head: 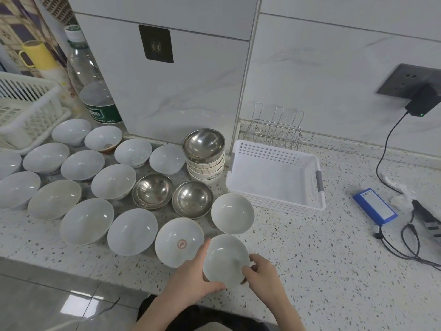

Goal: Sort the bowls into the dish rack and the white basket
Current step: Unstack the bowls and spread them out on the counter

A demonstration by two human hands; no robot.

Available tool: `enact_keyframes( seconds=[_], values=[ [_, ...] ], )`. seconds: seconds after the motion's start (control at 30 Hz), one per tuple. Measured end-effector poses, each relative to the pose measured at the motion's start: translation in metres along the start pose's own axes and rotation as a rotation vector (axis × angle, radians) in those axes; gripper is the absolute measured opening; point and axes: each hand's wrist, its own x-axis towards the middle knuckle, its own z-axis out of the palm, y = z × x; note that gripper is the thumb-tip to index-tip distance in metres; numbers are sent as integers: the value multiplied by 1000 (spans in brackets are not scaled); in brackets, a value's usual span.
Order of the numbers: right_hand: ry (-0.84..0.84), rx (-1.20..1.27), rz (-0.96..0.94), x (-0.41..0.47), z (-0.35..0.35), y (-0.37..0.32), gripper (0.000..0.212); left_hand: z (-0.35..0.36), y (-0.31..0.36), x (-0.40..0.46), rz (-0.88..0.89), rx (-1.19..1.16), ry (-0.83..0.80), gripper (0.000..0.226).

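Crowding is the main hazard here: the white bowl [225, 260] between the two hands sits at the near edge of the desk [322, 271], with another white bowl [232, 213] just beyond the grip and a bowl with a red mark [179, 244] close against its left side. If the lift goes up tilted or swings left, I judge the rim could knock either neighbour, and glazed ceramic is likely to slide in bare fingers. A slip toward the person would send it off the desk edge to the floor.

The left hand [193, 275] closes around the bowl's left and near side, thumb along the lower rim and fingers reaching up its left wall. The right hand [262, 271] clasps the right side, fingertips hooked over the rim. Both are curled snug to the bowl's curve, not spread wide. Whether the bowl has left the desk I cannot tell.

The white basket [274, 177] stands empty beyond and slightly right of the grip, past the neighbouring bowl, with a wire dish rack [274, 130] behind it. Two steel bowls [152, 191] lie beyond and to the left.
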Motion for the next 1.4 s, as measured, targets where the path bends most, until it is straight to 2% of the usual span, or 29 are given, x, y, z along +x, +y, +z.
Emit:
enact_keyframes(
  seconds=[0.07, 0.13, 0.3, 0.47, 0.63, 0.77, 0.9, 1.0, 1.1, 1.27, 1.4],
  values=[
    [38, -13, 3, 0, -1, -3, 10, -1, -2, 1, -36, 44, -33, 99],
    [137, -15, 3, -1, -3, -7, 14, -3, -6, 4, -87, 98, -32, 101],
    [337, 67, -13, 5, -15, -24, 15, -33, -3, 20, -57, 10, 68, 76],
    [380, 94, -54, 20, -26, -58, 14, -92, 12, 53, -26, -196, 247, 53],
    [411, 94, -109, 36, -24, -103, 20, -145, 29, 104, -54, -270, 418, 59],
    [443, 114, -115, 43, -12, -127, 21, -170, 40, 139, -107, -363, 364, 70],
    [463, 113, -81, 44, 3, -135, 21, -182, 44, 153, -101, -268, 258, 48],
    [472, 131, -59, 41, 13, -137, 22, -186, 43, 160, -57, -293, 217, 32],
    [499, 127, -57, 39, 21, -140, 22, -190, 44, 165, -28, -333, 200, 30],
    [545, 127, -45, 40, 25, -149, 17, -199, 49, 165, 47, -232, 230, 27],
    [548, 135, -39, 46, 22, -163, 14, -211, 53, 160, 94, -324, 213, 23]
  ],
)
